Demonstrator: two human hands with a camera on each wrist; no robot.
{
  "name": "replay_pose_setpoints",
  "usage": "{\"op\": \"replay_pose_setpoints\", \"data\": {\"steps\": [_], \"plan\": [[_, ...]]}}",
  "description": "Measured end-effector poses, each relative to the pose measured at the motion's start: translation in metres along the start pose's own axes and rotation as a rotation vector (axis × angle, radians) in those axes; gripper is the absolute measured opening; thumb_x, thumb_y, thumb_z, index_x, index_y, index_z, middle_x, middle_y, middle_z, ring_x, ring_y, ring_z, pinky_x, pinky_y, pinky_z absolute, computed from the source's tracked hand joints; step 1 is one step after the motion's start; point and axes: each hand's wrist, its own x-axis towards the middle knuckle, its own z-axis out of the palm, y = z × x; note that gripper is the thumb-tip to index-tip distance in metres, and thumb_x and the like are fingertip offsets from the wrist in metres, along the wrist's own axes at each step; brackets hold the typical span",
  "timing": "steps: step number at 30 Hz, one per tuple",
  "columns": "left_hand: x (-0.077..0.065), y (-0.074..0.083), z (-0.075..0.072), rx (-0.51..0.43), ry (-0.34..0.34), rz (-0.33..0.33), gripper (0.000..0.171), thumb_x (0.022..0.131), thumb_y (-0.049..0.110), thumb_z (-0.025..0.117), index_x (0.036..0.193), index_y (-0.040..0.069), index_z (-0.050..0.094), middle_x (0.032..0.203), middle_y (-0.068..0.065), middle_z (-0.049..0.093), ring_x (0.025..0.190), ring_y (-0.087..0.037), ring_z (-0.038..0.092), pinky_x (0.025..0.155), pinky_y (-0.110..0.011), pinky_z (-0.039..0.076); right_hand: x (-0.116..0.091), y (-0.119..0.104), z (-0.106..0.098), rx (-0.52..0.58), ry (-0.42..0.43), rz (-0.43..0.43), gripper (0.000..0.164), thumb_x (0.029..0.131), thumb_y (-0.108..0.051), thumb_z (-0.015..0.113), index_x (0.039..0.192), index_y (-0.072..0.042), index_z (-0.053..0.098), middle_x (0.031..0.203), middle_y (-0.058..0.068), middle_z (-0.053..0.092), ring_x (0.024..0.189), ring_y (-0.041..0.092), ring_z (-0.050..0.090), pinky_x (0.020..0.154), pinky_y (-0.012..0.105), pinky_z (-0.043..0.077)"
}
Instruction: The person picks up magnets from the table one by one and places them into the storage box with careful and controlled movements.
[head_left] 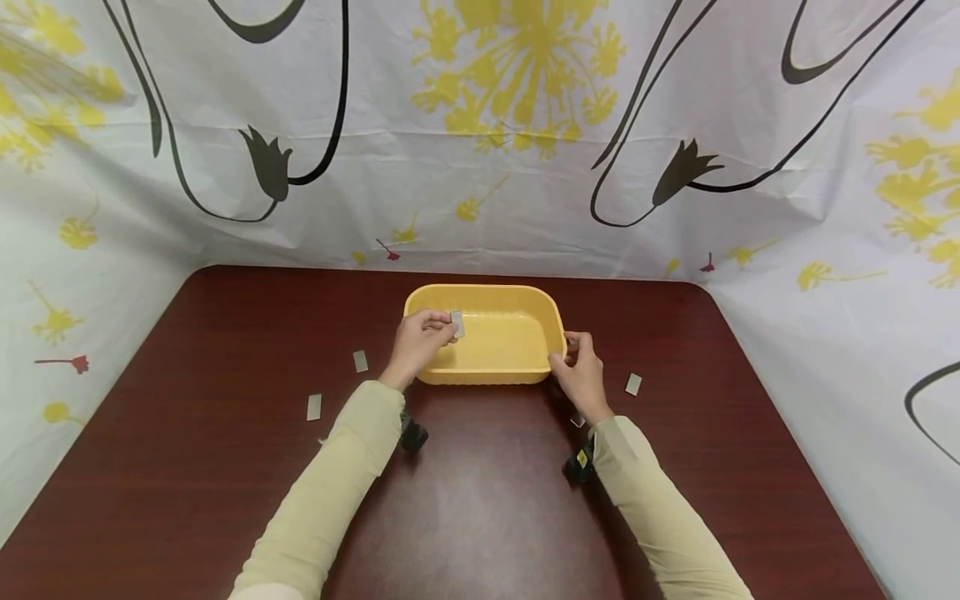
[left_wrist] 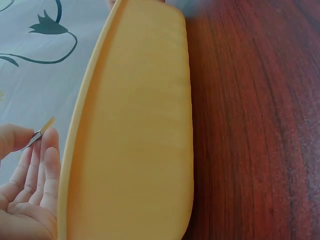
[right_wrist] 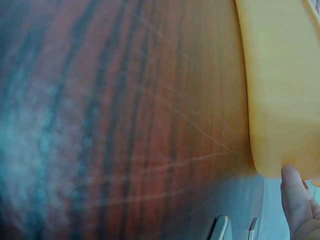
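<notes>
Since the tile (head_left: pixel 458 325) looks light, stiff and slick, pinch one end like the nearly-closed left grip (head_left: pixel 418 343), with right grip (head_left: pixel 582 375) pinching the tub (head_left: pixel 487 375).

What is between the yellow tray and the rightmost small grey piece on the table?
The person's right hand, holding the edge of the tray; from the hand to the piece, the table is bare. The head view shows this.

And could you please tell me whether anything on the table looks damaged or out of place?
Only the wood-grain tabletop does: the right wrist view shows thin pale lines, probably scratches, cutting across the dark grain beside the yellow plastic tray. The tray itself sits upright, and nothing looks spilled.
</notes>
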Motion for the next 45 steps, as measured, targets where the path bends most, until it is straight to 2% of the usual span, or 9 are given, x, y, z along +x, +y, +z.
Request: {"op": "replay_pose_setpoints", "data": {"steps": [9,19,25,30,37,45], "plan": [[0.007,0.000,0.010,-0.014,-0.023,-0.019,0.023,0.083,0.008,0.061,0.100,-0.006,0.059,0.091,-0.019,0.062,0.077,-0.024,0.064,0.070,-0.029,0.051,-0.001,0.000,0.000,0.000,0.004,0.008,0.042,0.082,-0.013,0.054,0.121,-0.007,0.041,0.102,0.016,0.056,0.078,0.024,0.058,0.063,0.028,0.048],[0.013,0.006,0.016,0.103,-0.064,-0.030,0.024,0.085,0.014,0.059,0.103,-0.001,0.059,0.093,-0.015,0.062,0.081,-0.024,0.063,0.068,-0.027,0.049,0.002,-0.001,0.000,-0.007,-0.002,-0.015,0.041,0.082,-0.013,0.054,0.120,-0.007,0.041,0.098,0.016,0.055,0.076,0.024,0.057,0.062,0.027,0.047],[0.018,0.009,0.021,0.072,-0.113,-0.033,0.025,0.085,0.012,0.059,0.104,-0.005,0.058,0.094,-0.018,0.061,0.081,-0.026,0.063,0.074,-0.034,0.050,0.003,0.000,0.001,-0.013,-0.004,-0.003,0.041,0.081,-0.012,0.054,0.120,-0.006,0.041,0.100,0.016,0.056,0.077,0.024,0.058,0.062,0.027,0.047],[0.022,0.005,0.028,0.068,-0.149,-0.063,0.023,0.086,0.011,0.058,0.103,-0.005,0.058,0.092,-0.017,0.061,0.080,-0.028,0.063,0.073,-0.032,0.050,0.003,0.001,0.000,-0.012,0.008,-0.002,0.041,0.081,-0.012,0.054,0.119,-0.006,0.042,0.100,0.017,0.056,0.078,0.024,0.058,0.061,0.027,0.047],[0.024,-0.001,0.036,0.141,-0.179,-0.093,0.019,0.085,0.009,0.059,0.098,-0.005,0.059,0.087,-0.016,0.063,0.074,-0.022,0.063,0.063,-0.023,0.049,0.004,0.002,-0.001,-0.012,0.000,0.006,0.042,0.081,-0.012,0.054,0.121,-0.007,0.041,0.102,0.016,0.056,0.081,0.024,0.058,0.063,0.029,0.047],[0.028,-0.002,0.038,0.122,-0.222,-0.165,0.018,0.085,0.006,0.060,0.099,-0.006,0.057,0.091,-0.017,0.061,0.077,-0.024,0.062,0.067,-0.027,0.051,0.002,0.000,-0.001,-0.019,0.001,-0.002,0.041,0.081,-0.012,0.054,0.120,-0.007,0.041,0.103,0.015,0.056,0.082,0.025,0.058,0.063,0.028,0.046]]}}
